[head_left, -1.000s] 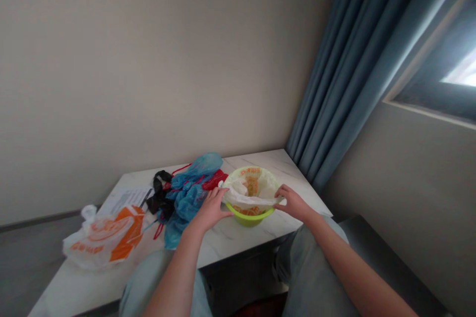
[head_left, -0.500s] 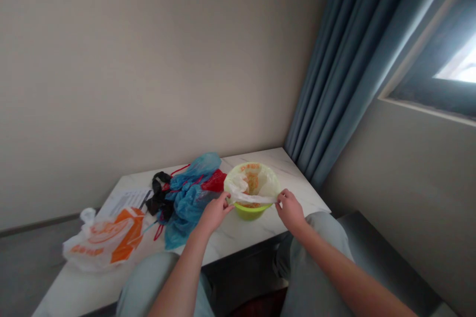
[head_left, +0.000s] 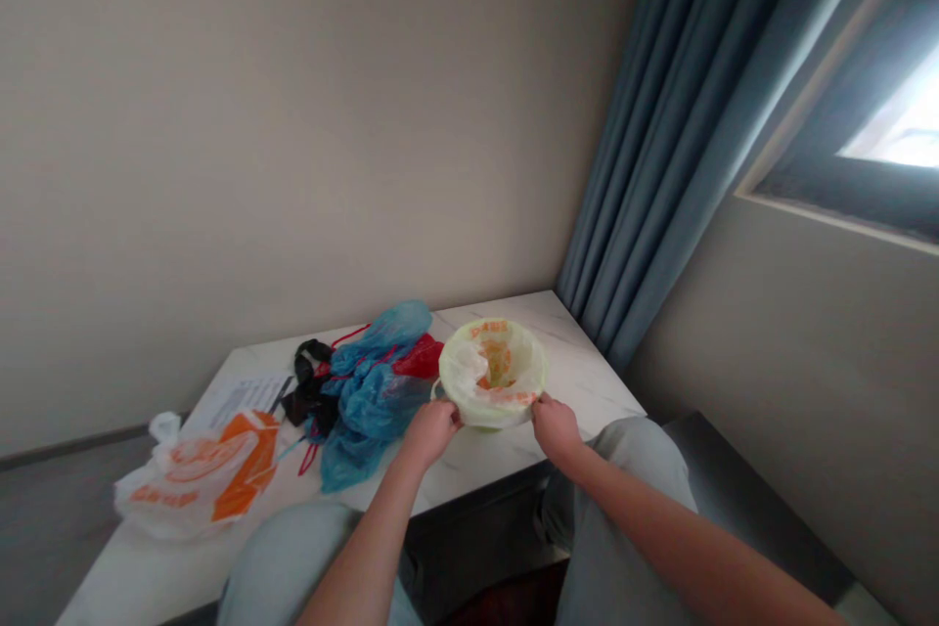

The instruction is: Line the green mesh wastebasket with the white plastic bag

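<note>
A light-green bin [head_left: 487, 428] stands on the white marbled table, lined with a white plastic bag [head_left: 480, 403] that carries orange print. The bag's edge is folded down over the near side of the rim, so only a little of the bin's outer wall shows. My left hand [head_left: 432, 427] is closed on the bag's edge at the near left of the rim. At the near right, my right hand [head_left: 556, 426] grips the same edge. Both sets of fingertips are partly hidden against the bag.
Left of the bin lie crumpled blue plastic bags [head_left: 374, 401], a red bag [head_left: 420, 358] and a black bag [head_left: 312, 391]. Farther left are a white-and-orange bag [head_left: 201, 479] and a printed sheet [head_left: 239, 401]. A wall and blue curtain [head_left: 631, 166] rise behind the table [head_left: 469, 479].
Both hands have moved down and slightly together, drawing the bag's near edge from across the opening to over the outside of the rim. The view has shifted slightly.
</note>
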Tool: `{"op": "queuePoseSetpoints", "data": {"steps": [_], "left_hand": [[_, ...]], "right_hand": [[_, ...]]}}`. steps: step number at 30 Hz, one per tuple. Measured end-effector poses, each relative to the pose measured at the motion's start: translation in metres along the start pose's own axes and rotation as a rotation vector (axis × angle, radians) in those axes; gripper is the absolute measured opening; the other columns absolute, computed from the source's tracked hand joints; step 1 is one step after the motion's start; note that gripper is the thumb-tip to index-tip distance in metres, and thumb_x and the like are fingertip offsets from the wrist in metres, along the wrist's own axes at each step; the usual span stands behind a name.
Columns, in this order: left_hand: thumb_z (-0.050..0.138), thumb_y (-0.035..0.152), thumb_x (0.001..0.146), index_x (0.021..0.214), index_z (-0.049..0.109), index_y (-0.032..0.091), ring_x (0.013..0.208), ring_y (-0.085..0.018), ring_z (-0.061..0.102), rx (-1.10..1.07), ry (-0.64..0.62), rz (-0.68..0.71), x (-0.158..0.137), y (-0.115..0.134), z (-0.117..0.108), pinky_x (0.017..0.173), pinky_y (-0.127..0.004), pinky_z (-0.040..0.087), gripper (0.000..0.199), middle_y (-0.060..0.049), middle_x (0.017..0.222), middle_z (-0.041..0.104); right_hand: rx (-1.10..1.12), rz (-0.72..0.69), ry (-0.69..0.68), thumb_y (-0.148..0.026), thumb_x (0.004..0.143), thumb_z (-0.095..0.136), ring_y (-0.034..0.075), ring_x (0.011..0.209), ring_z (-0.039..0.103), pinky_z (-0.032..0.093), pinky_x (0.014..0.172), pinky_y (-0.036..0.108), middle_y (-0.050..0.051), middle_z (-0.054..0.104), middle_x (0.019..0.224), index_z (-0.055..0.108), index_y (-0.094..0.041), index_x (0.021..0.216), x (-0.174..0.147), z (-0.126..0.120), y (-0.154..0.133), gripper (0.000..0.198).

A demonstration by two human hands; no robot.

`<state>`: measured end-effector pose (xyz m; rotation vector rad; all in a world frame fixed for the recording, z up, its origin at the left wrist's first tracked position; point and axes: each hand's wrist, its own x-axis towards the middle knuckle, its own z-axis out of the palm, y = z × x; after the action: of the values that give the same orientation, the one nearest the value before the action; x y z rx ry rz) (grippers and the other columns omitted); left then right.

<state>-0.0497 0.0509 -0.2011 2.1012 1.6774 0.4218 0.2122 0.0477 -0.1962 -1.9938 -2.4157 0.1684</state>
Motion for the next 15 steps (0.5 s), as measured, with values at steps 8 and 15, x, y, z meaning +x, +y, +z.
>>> {"op": "queuePoseSetpoints", "data": {"steps": [8,15], "left_hand": [[0.056,0.016,0.081,0.085,0.068,0.018,0.097,-0.027,0.067,0.069,0.059,-0.171,0.006,-0.003,-0.005,0.088,-0.036,0.046,0.012,-0.013,0.096,0.071],[0.052,0.02,0.085,0.086,0.061,0.022,0.091,-0.023,0.064,-0.226,0.654,-0.008,-0.038,0.054,-0.089,0.089,-0.036,0.051,0.009,-0.006,0.093,0.067]], "right_hand": [[0.08,0.134,0.0,-0.012,0.089,0.048,0.021,0.088,0.07,0.047,0.073,0.027,0.014,0.07,0.101,0.073,-0.015,0.092,0.008,-0.006,0.015,0.025],[0.337,0.261,0.106,-0.016,0.086,0.048,0.021,0.083,0.068,0.043,0.069,0.027,0.012,0.074,0.088,0.073,-0.017,0.082,0.015,-0.015,0.042,0.025]]}}
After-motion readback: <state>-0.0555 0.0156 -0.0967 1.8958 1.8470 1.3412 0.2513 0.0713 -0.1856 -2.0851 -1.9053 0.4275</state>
